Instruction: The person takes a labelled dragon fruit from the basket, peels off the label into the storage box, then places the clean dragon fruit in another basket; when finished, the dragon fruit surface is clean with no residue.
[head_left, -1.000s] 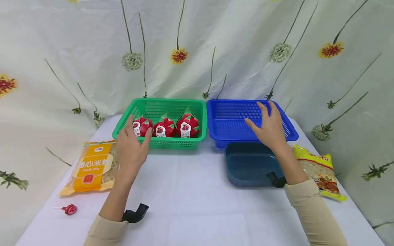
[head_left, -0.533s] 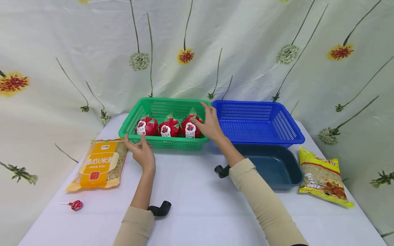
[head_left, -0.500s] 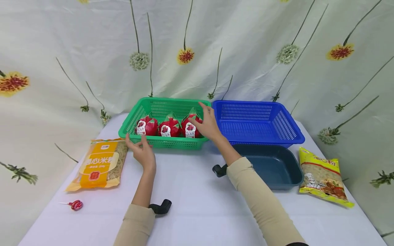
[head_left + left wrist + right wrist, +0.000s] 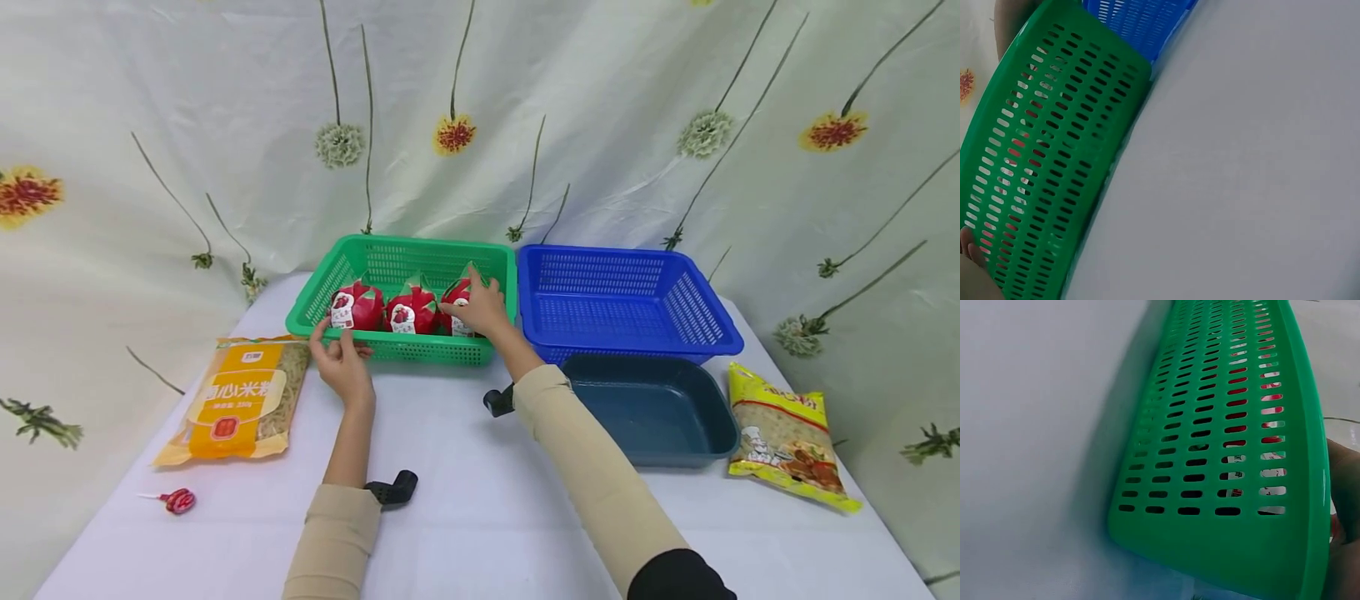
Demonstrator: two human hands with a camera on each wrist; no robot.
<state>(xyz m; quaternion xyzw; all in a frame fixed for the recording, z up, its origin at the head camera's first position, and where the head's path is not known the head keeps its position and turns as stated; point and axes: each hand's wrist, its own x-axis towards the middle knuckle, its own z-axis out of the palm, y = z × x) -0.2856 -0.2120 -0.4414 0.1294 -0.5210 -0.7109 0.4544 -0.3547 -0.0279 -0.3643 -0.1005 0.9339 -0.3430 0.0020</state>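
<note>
Three red dragon fruits with green tips and white labels sit in a row in the green basket: the left dragon fruit, the middle dragon fruit and the right dragon fruit. My right hand reaches over the basket's front and grips the right fruit, thumb on its front and fingers across its top, partly hiding it. My left hand holds the basket's front rim near the left fruit. In the left wrist view, fingertips lie against the perforated wall.
A blue basket stands right of the green one, with a dark teal tray before it. Noodle bags lie on both sides, an orange bag left and a yellow bag right. A lollipop lies front left.
My right hand has moved left from above the blue basket onto the right dragon fruit. My left hand has shifted from over the basket's left part to its front rim.
</note>
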